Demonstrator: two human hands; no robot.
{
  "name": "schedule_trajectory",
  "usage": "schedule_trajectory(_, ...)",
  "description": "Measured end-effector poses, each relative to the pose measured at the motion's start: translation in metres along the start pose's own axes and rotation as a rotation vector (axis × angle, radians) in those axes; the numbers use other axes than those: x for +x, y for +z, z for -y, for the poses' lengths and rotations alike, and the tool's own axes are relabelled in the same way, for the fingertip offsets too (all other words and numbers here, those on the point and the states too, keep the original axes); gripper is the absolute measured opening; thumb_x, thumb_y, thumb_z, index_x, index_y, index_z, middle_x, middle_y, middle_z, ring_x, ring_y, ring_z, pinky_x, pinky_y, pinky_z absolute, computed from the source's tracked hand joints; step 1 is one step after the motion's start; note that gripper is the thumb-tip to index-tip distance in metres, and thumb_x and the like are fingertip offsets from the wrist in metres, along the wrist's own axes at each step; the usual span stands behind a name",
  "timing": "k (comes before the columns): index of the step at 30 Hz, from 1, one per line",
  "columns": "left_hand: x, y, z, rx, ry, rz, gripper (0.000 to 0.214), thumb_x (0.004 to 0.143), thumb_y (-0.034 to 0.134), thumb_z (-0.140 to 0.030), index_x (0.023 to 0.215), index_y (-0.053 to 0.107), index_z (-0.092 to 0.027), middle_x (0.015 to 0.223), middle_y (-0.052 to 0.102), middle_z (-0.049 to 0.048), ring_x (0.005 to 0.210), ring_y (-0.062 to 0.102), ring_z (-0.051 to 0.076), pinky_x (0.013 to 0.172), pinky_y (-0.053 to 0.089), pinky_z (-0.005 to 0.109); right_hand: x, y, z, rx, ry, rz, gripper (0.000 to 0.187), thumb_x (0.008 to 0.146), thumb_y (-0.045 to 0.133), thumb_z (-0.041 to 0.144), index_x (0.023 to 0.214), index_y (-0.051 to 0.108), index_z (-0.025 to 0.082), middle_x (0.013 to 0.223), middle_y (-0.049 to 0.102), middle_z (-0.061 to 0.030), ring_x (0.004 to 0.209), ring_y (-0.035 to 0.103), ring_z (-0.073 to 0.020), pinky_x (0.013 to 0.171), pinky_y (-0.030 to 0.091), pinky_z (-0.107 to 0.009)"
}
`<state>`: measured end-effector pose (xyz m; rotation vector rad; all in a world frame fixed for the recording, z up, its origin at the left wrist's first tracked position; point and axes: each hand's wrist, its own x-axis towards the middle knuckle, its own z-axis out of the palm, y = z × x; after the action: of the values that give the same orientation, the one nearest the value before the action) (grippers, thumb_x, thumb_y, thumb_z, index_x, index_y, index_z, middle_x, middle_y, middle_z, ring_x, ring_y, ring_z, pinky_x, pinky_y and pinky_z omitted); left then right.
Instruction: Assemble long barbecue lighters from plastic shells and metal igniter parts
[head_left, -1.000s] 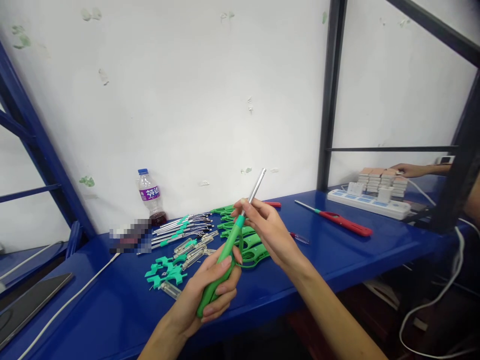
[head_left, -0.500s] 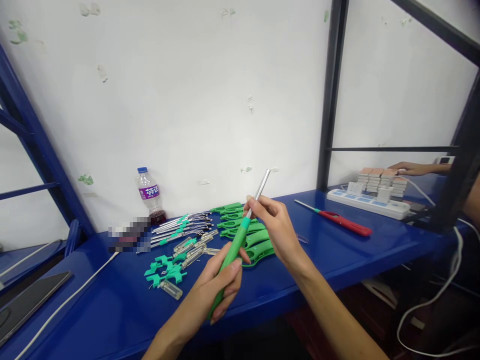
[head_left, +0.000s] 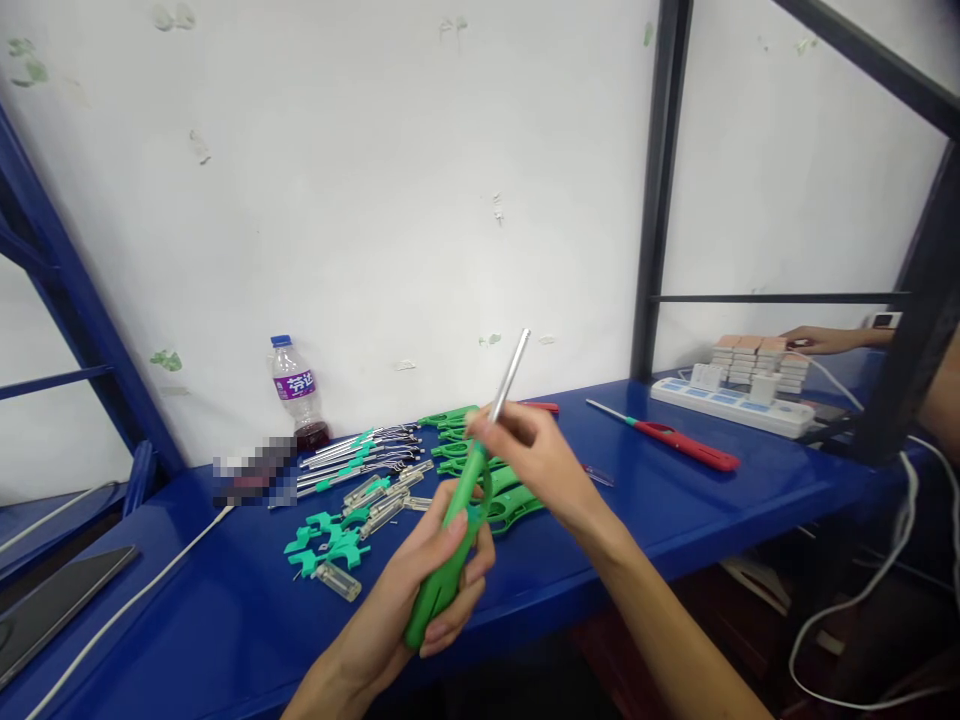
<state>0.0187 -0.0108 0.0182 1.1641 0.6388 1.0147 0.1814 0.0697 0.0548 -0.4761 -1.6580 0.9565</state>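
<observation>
A green long-nosed lighter (head_left: 444,580) with a silver metal tube is tilted up and away in front of me. My left hand (head_left: 439,570) wraps round its green handle, near the trigger loop. At the base of the tube, the fingers of my right hand (head_left: 529,450) pinch the metal just above the green body. Behind my hands lie several green lighter shells (head_left: 517,505), partly hidden. To their left are metal tubes with wires (head_left: 352,455), clear fuel tanks (head_left: 384,512) and loose teal plastic parts (head_left: 330,540).
A red lighter (head_left: 686,442) lies to the right, before a white power strip (head_left: 731,405). A drink bottle (head_left: 298,390) stands by the wall. A phone (head_left: 64,605) and white cable are at left. Another person's hand (head_left: 821,340) touches stacked boxes (head_left: 750,360) behind the frame.
The lighter has been turned about its length, so its handle's side and trigger loop now show. Both hands still hold it; the right fingers sit slightly lower and further left.
</observation>
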Motion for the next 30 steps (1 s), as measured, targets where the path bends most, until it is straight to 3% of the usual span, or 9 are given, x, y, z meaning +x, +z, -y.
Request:
schedule_trajectory(2, 0.002, -0.001, 0.000, 0.020, 0.031, -0.062, 0.035, 0.100, 0.060, -0.055, 0.124, 0.051, -0.031, 0.086, 0.055, -0.0041, 0.037, 0.023, -0.001, 0.031, 0.018, 0.012, -0.004, 0.004, 0.002, -0.084, 0.061, 0.163, 0.034, 0.088, 0.076, 0.053, 0.096, 0.068, 0.022, 0.089, 0.071, -0.0016, 0.081, 0.066, -0.0193, 0.073, 0.052, -0.031)
schedule_trajectory(5, 0.006, -0.009, 0.001, 0.078, 0.063, -0.145, 0.040, 0.099, 0.061, -0.055, 0.127, 0.048, -0.030, 0.091, 0.061, -0.0008, 0.043, 0.046, 0.004, 0.038, 0.033, 0.016, -0.006, 0.005, 0.002, -0.134, 0.084, 0.218, 0.034, 0.092, 0.073, 0.054, 0.101, 0.063, 0.022, 0.098, 0.072, -0.0036, 0.088, 0.067, -0.0216, 0.076, 0.053, -0.033)
schedule_trajectory(8, 0.008, -0.019, 0.001, 0.254, 0.108, -0.226, 0.047, 0.097, 0.062, -0.057, 0.130, 0.045, -0.028, 0.093, 0.066, 0.0019, 0.071, 0.071, 0.019, 0.063, 0.052, 0.028, -0.002, -0.013, 0.001, -0.157, 0.015, 0.138, 0.030, 0.099, 0.062, 0.052, 0.105, 0.059, 0.023, 0.095, 0.067, -0.0012, 0.087, 0.063, -0.0195, 0.078, 0.050, -0.032)
schedule_trajectory(11, 0.006, -0.029, -0.004, 0.592, 0.093, -0.225, 0.044, 0.097, 0.064, -0.056, 0.131, 0.054, -0.029, 0.105, 0.069, 0.0038, 0.092, 0.073, 0.024, 0.085, 0.052, 0.034, 0.001, -0.054, 0.000, -0.308, -0.014, -0.046, 0.027, 0.102, 0.055, 0.050, 0.113, 0.055, 0.025, 0.092, 0.061, 0.0009, 0.084, 0.060, -0.0187, 0.078, 0.048, -0.032)
schedule_trajectory(13, 0.002, -0.033, -0.010, 0.834, 0.086, -0.219, 0.036, 0.098, 0.061, -0.057, 0.119, 0.065, -0.029, 0.111, 0.070, 0.0050, 0.100, 0.069, 0.026, 0.093, 0.049, 0.036, 0.000, -0.089, -0.001, -0.516, 0.047, -0.121, 0.034, 0.103, 0.051, 0.051, 0.126, 0.054, 0.026, 0.092, 0.064, -0.0002, 0.087, 0.063, -0.0215, 0.079, 0.049, -0.033)
schedule_trajectory(17, -0.005, -0.039, -0.024, 1.138, 0.149, -0.311, 0.034, 0.097, 0.059, -0.059, 0.102, 0.075, -0.029, 0.106, 0.075, 0.0047, 0.100, 0.067, 0.029, 0.091, 0.048, 0.035, -0.003, -0.150, -0.017, -1.078, 0.288, -0.149, 0.045, 0.105, 0.046, 0.048, 0.142, 0.054, 0.024, 0.104, 0.075, -0.0088, 0.099, 0.071, -0.0294, 0.087, 0.049, -0.036)
schedule_trajectory(20, -0.010, -0.046, -0.034, 1.220, 0.148, -0.369, 0.036, 0.097, 0.058, -0.060, 0.103, 0.076, -0.030, 0.096, 0.077, 0.0035, 0.092, 0.069, 0.028, 0.083, 0.050, 0.032, -0.004, -0.176, -0.038, -1.185, 0.381, -0.169, 0.042, 0.103, 0.051, 0.044, 0.130, 0.065, 0.016, 0.109, 0.076, -0.0185, 0.110, 0.070, -0.0380, 0.091, 0.048, -0.042)
schedule_trajectory(24, -0.018, -0.067, -0.048, 1.307, 0.123, -0.406, 0.043, 0.098, 0.051, -0.063, 0.108, 0.076, -0.029, 0.094, 0.078, 0.0028, 0.087, 0.072, 0.026, 0.076, 0.053, 0.030, -0.002, -0.196, -0.065, -1.274, 0.519, -0.175, 0.045, 0.101, 0.056, 0.045, 0.131, 0.068, 0.014, 0.118, 0.076, -0.0217, 0.118, 0.068, -0.0409, 0.094, 0.049, -0.044)
schedule_trajectory(30, -0.028, -0.119, -0.067, 1.552, 0.107, -0.555, 0.052, 0.092, 0.047, -0.066, 0.106, 0.077, -0.026, 0.109, 0.080, 0.0073, 0.099, 0.073, 0.032, 0.088, 0.056, 0.038, -0.001, -0.215, -0.092, -1.300, 0.726, -0.067, 0.039, 0.101, 0.064, 0.046, 0.128, 0.068, 0.018, 0.127, 0.071, -0.0127, 0.114, 0.069, -0.0286, 0.098, 0.055, -0.046)
